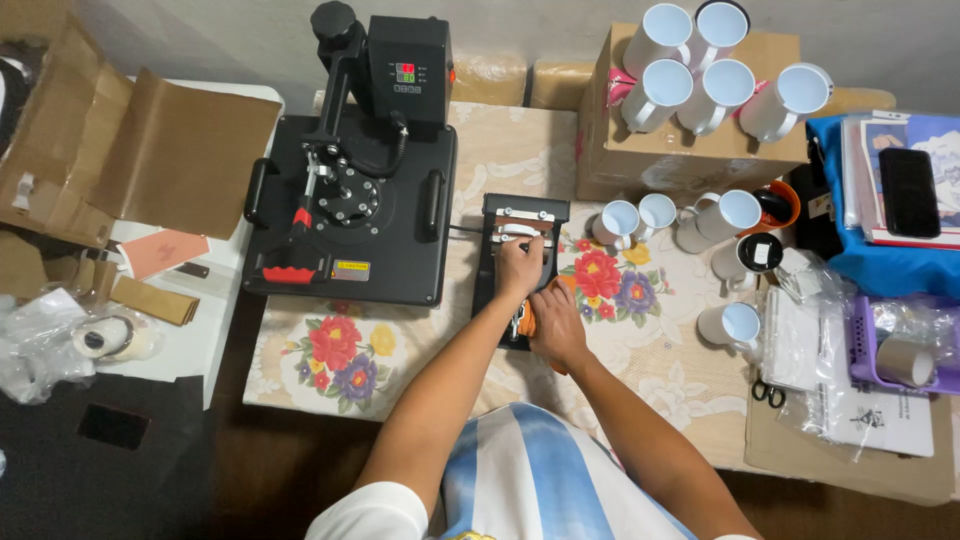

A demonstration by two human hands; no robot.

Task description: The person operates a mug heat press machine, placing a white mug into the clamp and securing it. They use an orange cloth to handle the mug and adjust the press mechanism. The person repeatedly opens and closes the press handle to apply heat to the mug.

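At the far left an opened cardboard box lies on a white side table, with a roll of tape nearer the front edge. Next comes one large flat heat press, black, standing on the floral tablecloth.

Just right of it sits a small black mug press. Both forearms reach forward from the bottom of the view and meet over it. The left hand rests on top of the mug press, fingers curled around a pale handle or lever there; how tightly they close is hard to judge from above. The right hand lies just behind and to the right, palm down, fingers pressed together over an orange piece at the near end of the mug press, which looks like a pad or wrap, though most of it is hidden.

Further right, five white mugs lie on a brown carton, and about five more white mugs stand on the cloth below it. One pair of scissors lies beside clear plastic sleeves. At the far right one dark phone rests on stacked papers over blue cloth.
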